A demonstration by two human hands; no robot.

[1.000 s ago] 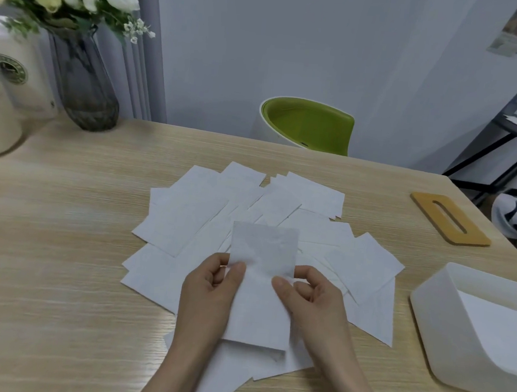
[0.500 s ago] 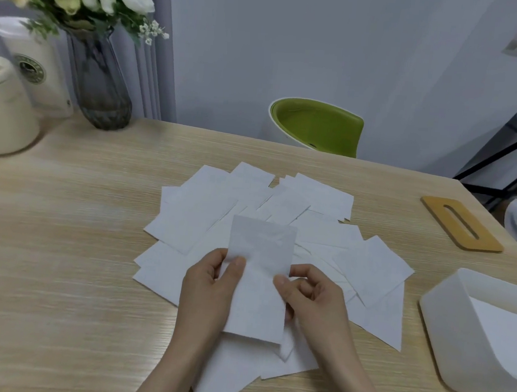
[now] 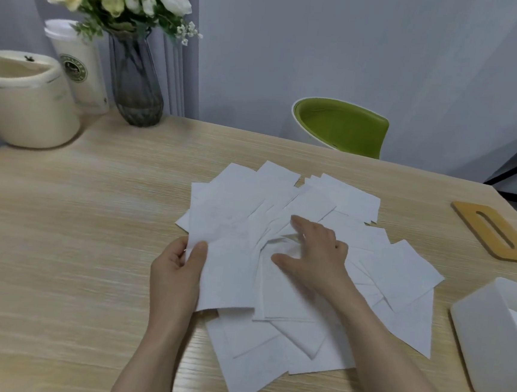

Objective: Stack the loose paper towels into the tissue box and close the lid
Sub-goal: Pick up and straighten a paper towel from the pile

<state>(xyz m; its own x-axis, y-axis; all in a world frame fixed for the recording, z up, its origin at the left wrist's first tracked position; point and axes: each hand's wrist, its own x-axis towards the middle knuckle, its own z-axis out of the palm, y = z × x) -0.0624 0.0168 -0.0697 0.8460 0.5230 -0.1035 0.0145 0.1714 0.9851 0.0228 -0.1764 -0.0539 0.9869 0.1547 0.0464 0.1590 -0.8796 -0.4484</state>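
Gathering sheets, the left hand [image 3: 179,270] pinches one paper towel [image 3: 226,265] while the right hand [image 3: 314,254] spreads open over the pile [image 3: 336,296] left of the tissue box [image 3: 489,334], needing another pinch next.

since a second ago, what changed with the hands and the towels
The right hand let go of the paper towel both hands were holding and reached forward onto the spread of loose towels, fingers on a crumpled sheet. The left hand still pinches that towel at its left edge. The tissue box and wooden lid lie untouched.
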